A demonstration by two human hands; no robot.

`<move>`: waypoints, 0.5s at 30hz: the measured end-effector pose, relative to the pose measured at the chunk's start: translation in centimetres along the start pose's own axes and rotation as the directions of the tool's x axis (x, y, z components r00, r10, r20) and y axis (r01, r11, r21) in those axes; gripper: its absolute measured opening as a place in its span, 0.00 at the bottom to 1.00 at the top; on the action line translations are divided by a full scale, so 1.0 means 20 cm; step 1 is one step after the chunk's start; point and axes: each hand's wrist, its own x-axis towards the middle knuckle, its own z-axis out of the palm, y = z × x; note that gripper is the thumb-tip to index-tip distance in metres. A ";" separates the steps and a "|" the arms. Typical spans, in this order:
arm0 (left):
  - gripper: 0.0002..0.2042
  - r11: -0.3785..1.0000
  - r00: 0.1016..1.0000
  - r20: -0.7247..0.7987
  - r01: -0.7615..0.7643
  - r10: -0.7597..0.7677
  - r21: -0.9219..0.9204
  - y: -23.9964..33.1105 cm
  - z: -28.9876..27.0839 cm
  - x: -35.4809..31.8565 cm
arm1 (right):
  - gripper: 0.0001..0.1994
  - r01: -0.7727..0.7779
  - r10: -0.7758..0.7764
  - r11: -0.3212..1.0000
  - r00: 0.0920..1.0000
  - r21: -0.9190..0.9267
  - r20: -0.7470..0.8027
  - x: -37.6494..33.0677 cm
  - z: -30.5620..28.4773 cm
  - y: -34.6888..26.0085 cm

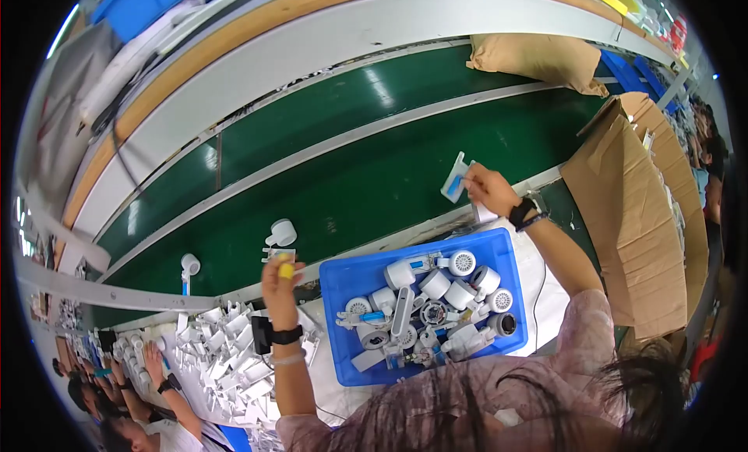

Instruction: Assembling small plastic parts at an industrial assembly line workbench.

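My right hand pinches a flat white plastic piece with a blue strip above the green conveyor belt. A white round part shows just under that hand. My left hand is raised at the belt's near edge with its fingers curled. Something yellow shows at its fingertips; I cannot tell whether it is held or worn. Right beyond those fingers are a small white piece and a white round-headed housing. Between my arms stands a blue bin of white round-headed parts, some with blue cells.
Loose white plastic parts are heaped left of the bin. Another round-headed part is on the green belt. An open cardboard box stands at right, a brown sack beyond. A co-worker's arm is at lower left.
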 end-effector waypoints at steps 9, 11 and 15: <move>0.28 0.971 0.802 0.552 -0.229 0.230 -0.071 0.20 0.59 -0.53 | 0.04 0.098 -0.185 0.937 0.954 0.336 0.237 -0.40 0.15 -0.92; 0.25 0.986 0.740 0.661 -0.024 0.126 -0.162 0.19 0.61 -0.58 | 0.04 0.157 -0.226 0.933 0.956 0.323 0.187 -0.47 0.19 -0.99; 0.17 0.986 0.766 0.642 0.075 0.038 -0.147 0.22 0.52 -0.70 | 0.07 0.175 -0.260 0.920 0.942 0.352 0.212 -0.59 0.22 -1.05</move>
